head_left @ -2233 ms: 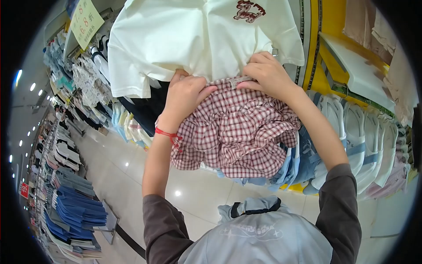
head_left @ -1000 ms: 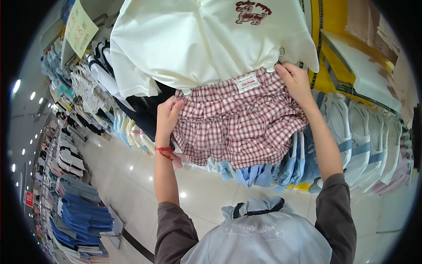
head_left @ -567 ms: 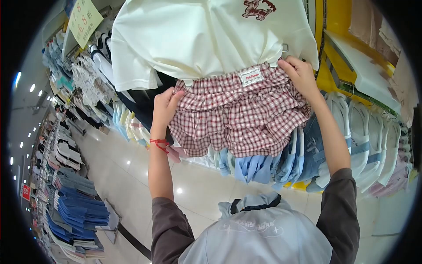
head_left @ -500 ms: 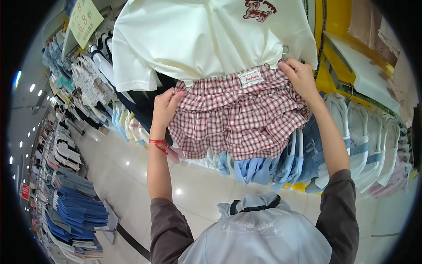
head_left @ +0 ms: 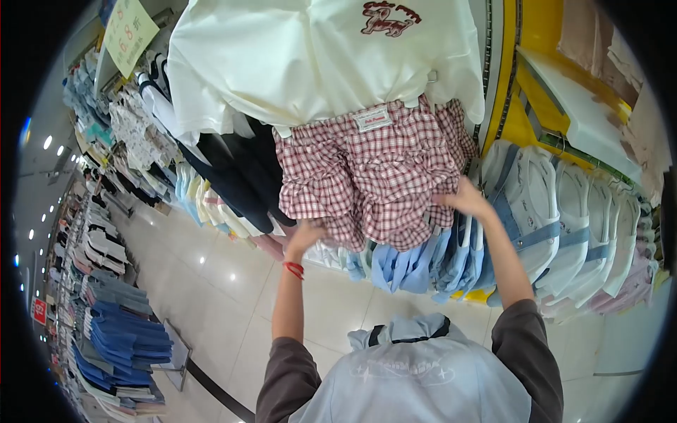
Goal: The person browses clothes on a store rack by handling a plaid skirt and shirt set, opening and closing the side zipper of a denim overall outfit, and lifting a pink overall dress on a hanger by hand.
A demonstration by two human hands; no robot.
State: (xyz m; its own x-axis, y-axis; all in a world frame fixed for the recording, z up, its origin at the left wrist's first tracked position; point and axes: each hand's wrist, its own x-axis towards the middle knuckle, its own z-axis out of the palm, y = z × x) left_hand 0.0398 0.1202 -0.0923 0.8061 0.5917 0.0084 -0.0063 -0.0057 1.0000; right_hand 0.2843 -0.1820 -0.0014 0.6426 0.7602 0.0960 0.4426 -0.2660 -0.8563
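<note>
A red-and-white checked ruffled garment [head_left: 395, 169], a skirt or shorts, hangs below a cream short-sleeved top [head_left: 317, 63] with a dog motif. White clips show at its waistband, next to a small label [head_left: 374, 120]. My left hand [head_left: 307, 236], below a red string bracelet [head_left: 293, 270], is at the garment's lower left hem. Motion smears its fingers, so its grip cannot be made out. At the lower right ruffles is my right hand [head_left: 467, 199], slightly blurred, thumb and fingers apart; its fingertips overlap the cloth.
Dark trousers [head_left: 240, 176] hang left of the checked garment. Blue clothes [head_left: 405, 264] hang beneath it, and white-and-blue tops [head_left: 529, 204] on the right, under a white shelf [head_left: 571, 106]. Folded-looking blue garments [head_left: 127, 331] hang on a rack at the lower left.
Both hands have let go of the waistband and moved down to the lower ruffles. The checked garment now hangs narrower, its right side folded back. The view has shifted slightly.
</note>
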